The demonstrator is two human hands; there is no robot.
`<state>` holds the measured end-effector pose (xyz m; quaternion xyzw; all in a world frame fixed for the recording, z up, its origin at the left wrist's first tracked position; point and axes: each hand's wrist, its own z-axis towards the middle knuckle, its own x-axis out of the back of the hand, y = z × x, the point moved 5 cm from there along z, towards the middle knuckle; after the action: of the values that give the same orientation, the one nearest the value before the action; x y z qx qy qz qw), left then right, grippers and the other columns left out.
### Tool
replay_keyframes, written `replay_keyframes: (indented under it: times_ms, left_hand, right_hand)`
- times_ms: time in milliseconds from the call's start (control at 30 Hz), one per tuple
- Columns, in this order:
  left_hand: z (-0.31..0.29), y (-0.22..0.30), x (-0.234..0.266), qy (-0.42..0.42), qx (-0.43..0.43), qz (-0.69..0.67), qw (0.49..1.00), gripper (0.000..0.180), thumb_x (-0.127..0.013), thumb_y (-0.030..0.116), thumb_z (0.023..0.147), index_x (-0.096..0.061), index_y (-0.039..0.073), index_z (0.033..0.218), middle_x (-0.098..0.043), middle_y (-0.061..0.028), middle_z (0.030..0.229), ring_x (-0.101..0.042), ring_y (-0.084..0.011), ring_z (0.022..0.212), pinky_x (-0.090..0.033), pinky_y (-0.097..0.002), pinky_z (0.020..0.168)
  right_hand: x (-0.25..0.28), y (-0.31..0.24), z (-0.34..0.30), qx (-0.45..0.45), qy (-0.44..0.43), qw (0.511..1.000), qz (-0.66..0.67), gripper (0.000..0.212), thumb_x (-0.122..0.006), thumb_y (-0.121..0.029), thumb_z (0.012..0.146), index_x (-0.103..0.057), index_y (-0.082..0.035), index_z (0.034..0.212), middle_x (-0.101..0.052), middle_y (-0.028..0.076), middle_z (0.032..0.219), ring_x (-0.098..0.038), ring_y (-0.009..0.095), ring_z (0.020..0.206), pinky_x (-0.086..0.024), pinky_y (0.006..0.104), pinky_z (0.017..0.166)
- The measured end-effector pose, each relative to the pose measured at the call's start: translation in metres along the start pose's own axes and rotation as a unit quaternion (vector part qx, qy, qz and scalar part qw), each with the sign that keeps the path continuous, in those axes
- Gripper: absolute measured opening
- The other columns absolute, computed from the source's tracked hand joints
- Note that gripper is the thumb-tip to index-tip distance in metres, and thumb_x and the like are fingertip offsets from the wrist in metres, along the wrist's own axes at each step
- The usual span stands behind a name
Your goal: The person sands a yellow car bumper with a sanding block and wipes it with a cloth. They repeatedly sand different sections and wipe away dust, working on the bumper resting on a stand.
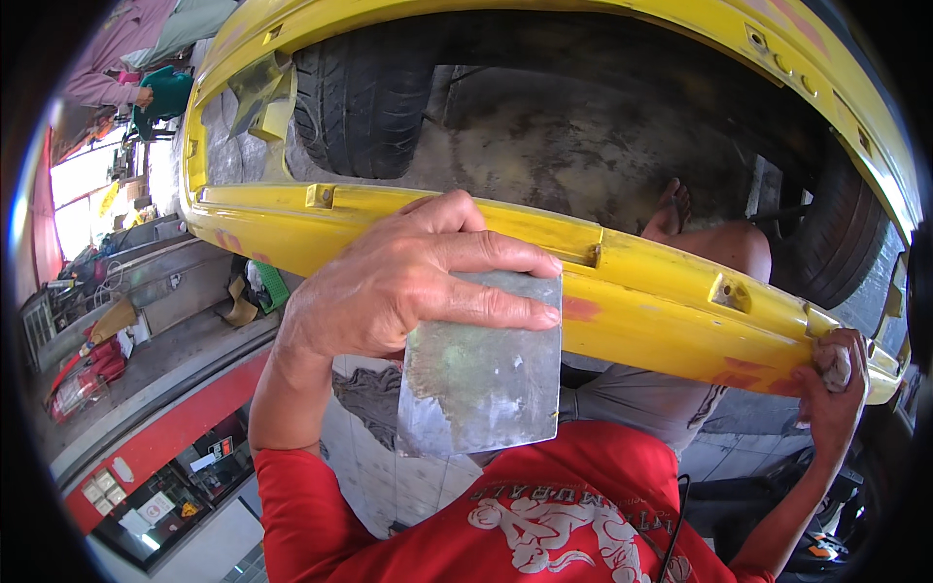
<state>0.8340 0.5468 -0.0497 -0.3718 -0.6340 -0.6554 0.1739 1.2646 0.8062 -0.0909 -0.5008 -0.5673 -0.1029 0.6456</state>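
My left hand grips a flat, square grey plate from above, two fingers stretched over its face and the thumb hidden behind. Pale and brownish smears cover the plate, which hangs in front of a long yellow car bumper. Reddish patches and clip slots show along the bumper. At its far right end, my right hand is closed around a small greyish wad, perhaps a cloth. That hand is at the bumper's edge; I cannot tell whether the wad touches the surface.
Behind the bumper are a tyre on the left and another tyre on the right. My bare foot rests on the stained floor. A person's hand shows at upper left. A concrete ledge with clutter runs along the left.
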Motion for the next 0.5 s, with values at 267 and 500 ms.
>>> replay_keyframes:
  times_ms: [267,500]
  left_hand:
    - [0.006,0.003,-0.006,-0.031,0.009,0.015,0.999,0.059,-0.073,0.011,0.085,-0.085,0.032,0.139,-0.075,0.0021,0.15,-0.06,-0.028,0.102,-0.054,-0.0375,0.101]
    - [0.015,0.011,-0.004,-0.037,0.008,0.031,0.999,0.058,-0.074,0.012,0.087,-0.084,0.034,0.14,-0.074,0.0038,0.15,-0.06,-0.0282,0.107,-0.054,-0.0387,0.101]
  right_hand:
    - [-0.001,0.002,0.001,0.006,-0.009,1.0,0.009,0.042,-0.083,-0.003,0.069,-0.064,-0.002,0.106,-0.062,0.011,0.111,-0.061,0.03,0.107,-0.05,0.0391,0.103]
    - [-0.002,0.001,0.002,-0.006,-0.019,1.0,0.014,0.042,-0.085,-0.004,0.067,-0.065,-0.002,0.104,-0.062,0.01,0.108,-0.06,0.03,0.104,-0.05,0.0393,0.1]
